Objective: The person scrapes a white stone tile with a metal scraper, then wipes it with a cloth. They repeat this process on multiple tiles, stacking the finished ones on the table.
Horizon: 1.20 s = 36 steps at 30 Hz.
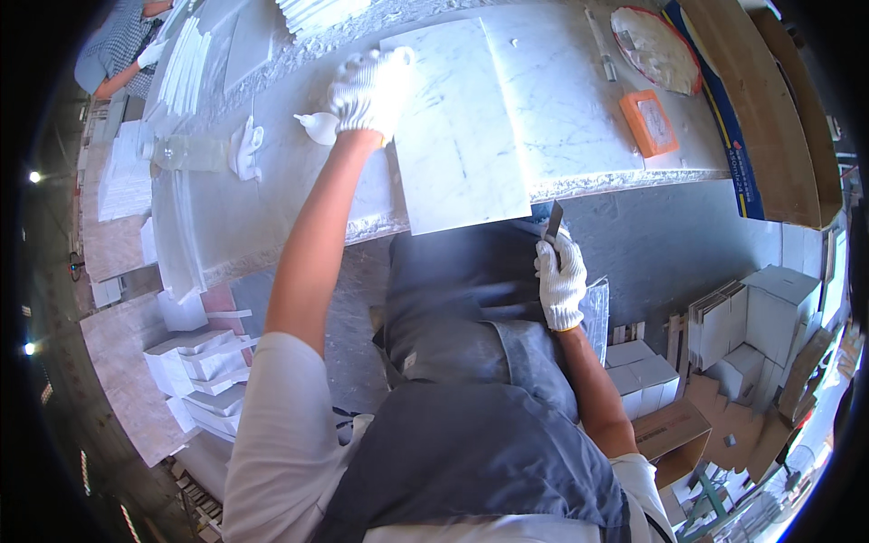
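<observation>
My left hand (369, 89), in a white knit glove, is at the far left edge of a white, grey-veined marble tile (462, 136). Its fingers are curled and look closed on that edge, though their tips are hidden. The tile lies on the stone-topped table and its near end juts past the front edge. Just left of this hand is a white squeeze bottle (319, 128) with a pointed tip. My gloved right hand (563, 281) is low, off the tile's near right corner, closed round a flat, dark metal scraper blade (555, 221) that points upward.
An orange-framed block (648, 123), a round pad of white paste (655, 50) and a narrow tool (600, 43) lie right. A cardboard box (760, 109) stands beyond. Left are a clear bottle (190, 154), a crumpled glove (245, 148), stacked strips and a co-worker's gloved hand (151, 54).
</observation>
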Each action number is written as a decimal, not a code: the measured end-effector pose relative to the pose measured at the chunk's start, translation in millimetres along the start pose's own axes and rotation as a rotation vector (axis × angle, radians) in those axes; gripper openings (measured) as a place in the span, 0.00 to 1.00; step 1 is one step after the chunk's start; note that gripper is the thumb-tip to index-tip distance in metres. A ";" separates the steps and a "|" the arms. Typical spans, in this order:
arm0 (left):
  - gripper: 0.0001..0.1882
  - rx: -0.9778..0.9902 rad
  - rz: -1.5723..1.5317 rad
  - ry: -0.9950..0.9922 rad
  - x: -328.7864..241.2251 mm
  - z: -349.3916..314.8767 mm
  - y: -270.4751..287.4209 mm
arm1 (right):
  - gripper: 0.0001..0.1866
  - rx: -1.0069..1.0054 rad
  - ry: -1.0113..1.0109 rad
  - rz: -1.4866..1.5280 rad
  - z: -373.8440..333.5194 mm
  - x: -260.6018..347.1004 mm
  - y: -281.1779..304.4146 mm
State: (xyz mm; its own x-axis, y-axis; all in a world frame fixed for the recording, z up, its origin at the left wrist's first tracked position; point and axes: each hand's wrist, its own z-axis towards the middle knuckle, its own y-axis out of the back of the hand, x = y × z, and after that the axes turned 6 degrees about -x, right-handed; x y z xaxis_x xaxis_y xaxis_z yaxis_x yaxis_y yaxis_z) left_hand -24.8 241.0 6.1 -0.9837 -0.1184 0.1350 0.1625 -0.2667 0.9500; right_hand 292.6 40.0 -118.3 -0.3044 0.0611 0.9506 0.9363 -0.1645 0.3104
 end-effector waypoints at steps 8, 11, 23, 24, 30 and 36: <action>0.12 -0.056 -0.048 -0.247 -19.3 -71.1 20.9 | 0.11 0.019 0.122 -0.086 2.6 -16.5 -4.1; 0.15 -0.043 0.029 -0.249 -18.4 -38.8 21.4 | 0.11 0.031 0.064 -0.048 1.6 -18.7 -3.7; 0.10 -0.152 -0.102 -0.335 -16.9 -123.9 13.3 | 0.12 0.011 0.042 -0.037 2.4 -17.5 -2.9; 0.08 -0.051 -0.148 -0.326 -12.4 -135.6 18.1 | 0.12 0.014 0.049 -0.037 2.6 -16.2 -2.8; 0.07 -0.051 -0.099 -0.343 3.9 -116.0 30.7 | 0.12 0.055 0.009 -0.017 2.4 -3.8 -1.3; 0.08 -0.021 -0.005 -0.375 -3.4 -106.7 39.6 | 0.11 0.016 -0.062 0.026 -0.8 -4.5 0.3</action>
State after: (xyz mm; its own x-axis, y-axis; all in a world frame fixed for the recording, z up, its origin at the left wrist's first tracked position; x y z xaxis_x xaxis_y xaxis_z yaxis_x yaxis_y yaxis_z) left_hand -6.8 128.8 13.2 -0.9435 0.2409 0.2276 0.1548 -0.2868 0.9454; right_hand 294.1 38.9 -122.4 -0.2687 0.1176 0.9560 0.9466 -0.1514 0.2847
